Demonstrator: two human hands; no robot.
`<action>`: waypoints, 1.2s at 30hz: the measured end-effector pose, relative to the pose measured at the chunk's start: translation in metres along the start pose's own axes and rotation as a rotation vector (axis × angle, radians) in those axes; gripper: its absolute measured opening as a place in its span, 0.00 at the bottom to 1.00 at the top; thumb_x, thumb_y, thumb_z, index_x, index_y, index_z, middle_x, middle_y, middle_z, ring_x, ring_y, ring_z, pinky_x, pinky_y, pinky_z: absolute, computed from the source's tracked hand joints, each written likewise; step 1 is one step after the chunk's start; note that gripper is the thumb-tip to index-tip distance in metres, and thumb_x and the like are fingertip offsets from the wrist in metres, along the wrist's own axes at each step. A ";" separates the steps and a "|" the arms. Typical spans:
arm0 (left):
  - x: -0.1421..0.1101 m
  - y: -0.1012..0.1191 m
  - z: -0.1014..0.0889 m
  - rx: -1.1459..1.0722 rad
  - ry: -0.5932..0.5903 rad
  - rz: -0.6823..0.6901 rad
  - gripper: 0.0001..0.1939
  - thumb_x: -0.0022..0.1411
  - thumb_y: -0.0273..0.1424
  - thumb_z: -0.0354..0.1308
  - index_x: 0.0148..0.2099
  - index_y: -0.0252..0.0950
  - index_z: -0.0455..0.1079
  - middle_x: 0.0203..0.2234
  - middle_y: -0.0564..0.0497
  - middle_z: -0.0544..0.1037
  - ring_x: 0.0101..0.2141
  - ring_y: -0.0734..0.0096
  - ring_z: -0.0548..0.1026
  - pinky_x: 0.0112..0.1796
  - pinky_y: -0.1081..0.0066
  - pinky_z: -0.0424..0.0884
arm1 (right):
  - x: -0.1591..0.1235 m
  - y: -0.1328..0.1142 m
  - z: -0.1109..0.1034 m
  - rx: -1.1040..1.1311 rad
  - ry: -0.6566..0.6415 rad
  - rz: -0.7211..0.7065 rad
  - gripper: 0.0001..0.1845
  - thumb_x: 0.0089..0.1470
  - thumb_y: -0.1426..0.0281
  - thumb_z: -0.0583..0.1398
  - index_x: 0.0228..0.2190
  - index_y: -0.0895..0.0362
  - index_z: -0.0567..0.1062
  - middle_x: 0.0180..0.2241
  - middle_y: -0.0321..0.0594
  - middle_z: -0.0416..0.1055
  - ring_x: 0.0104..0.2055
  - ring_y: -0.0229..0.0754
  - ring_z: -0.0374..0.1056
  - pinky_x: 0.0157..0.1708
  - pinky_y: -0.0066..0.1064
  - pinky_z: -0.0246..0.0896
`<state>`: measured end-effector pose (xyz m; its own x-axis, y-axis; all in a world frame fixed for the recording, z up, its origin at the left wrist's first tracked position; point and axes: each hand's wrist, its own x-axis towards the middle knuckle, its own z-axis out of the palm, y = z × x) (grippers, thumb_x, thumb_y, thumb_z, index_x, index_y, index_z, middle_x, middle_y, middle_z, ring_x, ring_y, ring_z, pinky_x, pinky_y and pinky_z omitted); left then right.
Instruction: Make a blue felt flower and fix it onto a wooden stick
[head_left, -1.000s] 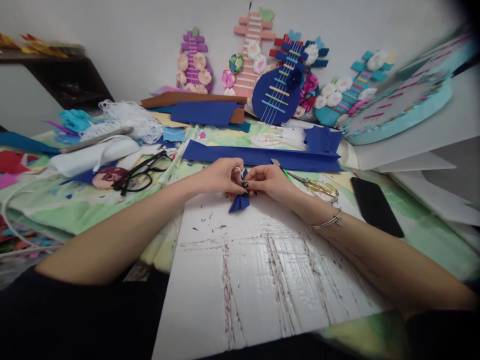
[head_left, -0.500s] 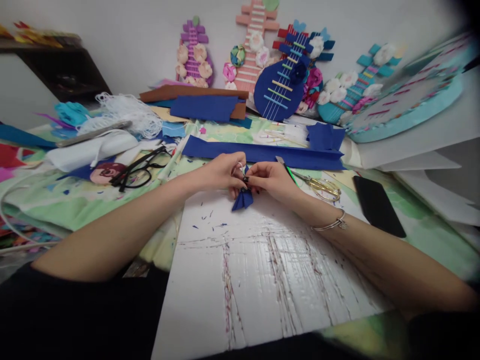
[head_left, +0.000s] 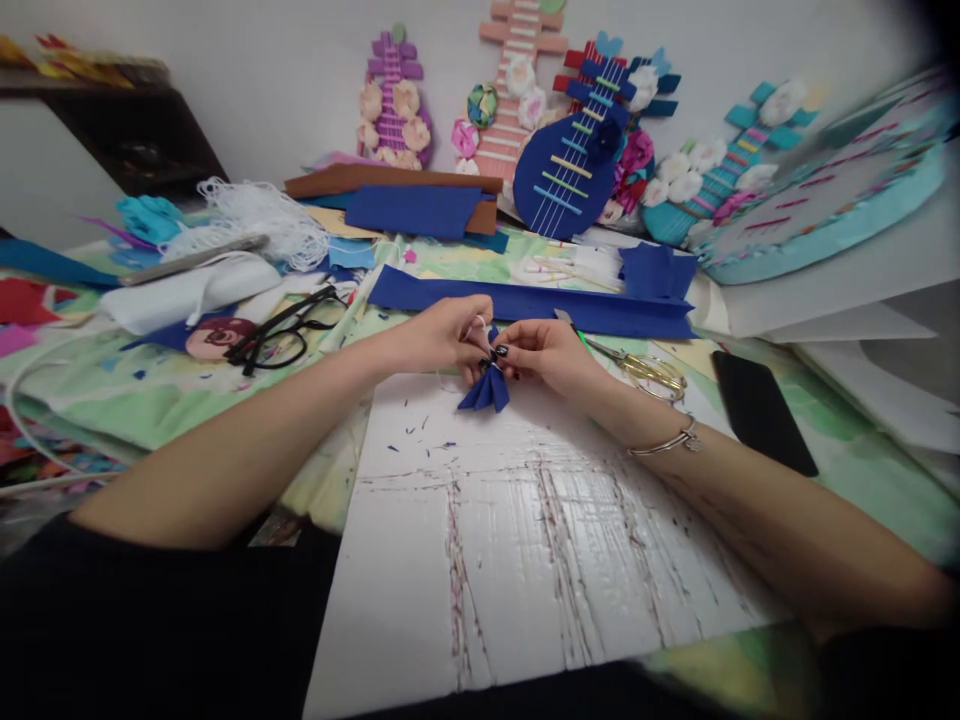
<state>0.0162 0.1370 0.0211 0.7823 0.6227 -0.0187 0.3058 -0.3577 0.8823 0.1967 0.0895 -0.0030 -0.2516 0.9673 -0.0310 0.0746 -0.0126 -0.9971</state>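
A small blue pleated piece (head_left: 486, 392), pinched in at its middle, is held above the white board. It looks like crepe paper or felt, and its lower end fans out. My left hand (head_left: 442, 338) is closed on it from the left, with a strand of white string (head_left: 478, 322) looped at its fingers. From the other side, my right hand (head_left: 553, 355) pinches the gathered middle between thumb and fingertips. Fingers hide part of the string and the upper end of the piece.
Under my hands lies the scored white board (head_left: 405, 560) with blue scraps. Around it are a long blue strip (head_left: 525, 303), gold-handled scissors (head_left: 652, 375), a black phone (head_left: 763, 410), eyeglasses (head_left: 281, 340) and white string (head_left: 247, 222). Decorated lute-shaped crafts (head_left: 562, 190) stand behind.
The blue piece has turned slightly, and its fanned lower end shows wider. Both hands stay close together at its middle. The view has shifted a little.
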 end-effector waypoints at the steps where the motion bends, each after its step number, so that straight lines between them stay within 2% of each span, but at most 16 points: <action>1: 0.000 0.000 0.000 -0.004 0.004 -0.009 0.17 0.53 0.23 0.56 0.33 0.40 0.47 0.22 0.57 0.72 0.21 0.75 0.74 0.23 0.77 0.66 | 0.000 0.000 0.000 -0.012 -0.002 -0.003 0.04 0.47 0.72 0.63 0.27 0.59 0.71 0.23 0.35 0.69 0.23 0.33 0.62 0.27 0.30 0.59; 13: -0.005 0.009 0.003 0.101 -0.022 0.004 0.19 0.53 0.28 0.58 0.34 0.40 0.46 0.18 0.58 0.72 0.18 0.76 0.72 0.20 0.77 0.62 | 0.000 0.001 0.002 -0.004 -0.031 0.014 0.08 0.47 0.69 0.64 0.27 0.58 0.70 0.23 0.36 0.66 0.23 0.34 0.60 0.26 0.31 0.58; 19: -0.006 0.011 0.003 0.319 0.039 0.069 0.18 0.49 0.28 0.59 0.33 0.39 0.50 0.18 0.58 0.72 0.20 0.74 0.73 0.21 0.77 0.61 | -0.003 -0.002 0.002 -0.036 -0.080 -0.043 0.09 0.45 0.67 0.65 0.27 0.58 0.71 0.24 0.35 0.67 0.24 0.33 0.60 0.28 0.31 0.60; 26: -0.006 0.012 0.006 0.363 0.028 0.057 0.17 0.46 0.26 0.58 0.33 0.39 0.50 0.19 0.58 0.72 0.21 0.74 0.73 0.22 0.76 0.60 | -0.005 -0.006 0.005 -0.097 -0.173 -0.050 0.13 0.44 0.63 0.66 0.25 0.57 0.70 0.28 0.38 0.71 0.34 0.39 0.67 0.35 0.32 0.63; 32: -0.005 0.011 0.003 0.397 0.057 0.062 0.17 0.47 0.29 0.60 0.34 0.38 0.53 0.21 0.56 0.72 0.21 0.74 0.71 0.23 0.75 0.60 | -0.004 -0.003 0.001 -0.051 -0.153 -0.023 0.13 0.46 0.63 0.65 0.24 0.56 0.67 0.24 0.35 0.66 0.26 0.34 0.62 0.29 0.30 0.61; 36: -0.004 0.009 -0.001 0.359 0.077 0.059 0.19 0.46 0.30 0.63 0.35 0.37 0.55 0.23 0.55 0.73 0.23 0.74 0.72 0.24 0.75 0.61 | -0.003 -0.002 -0.001 -0.011 -0.204 -0.024 0.12 0.46 0.64 0.64 0.25 0.56 0.67 0.25 0.35 0.67 0.26 0.34 0.62 0.30 0.30 0.62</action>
<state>0.0152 0.1318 0.0291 0.7654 0.6393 0.0742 0.4432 -0.6071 0.6595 0.1978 0.0870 -0.0007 -0.4436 0.8959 -0.0220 0.0765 0.0134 -0.9970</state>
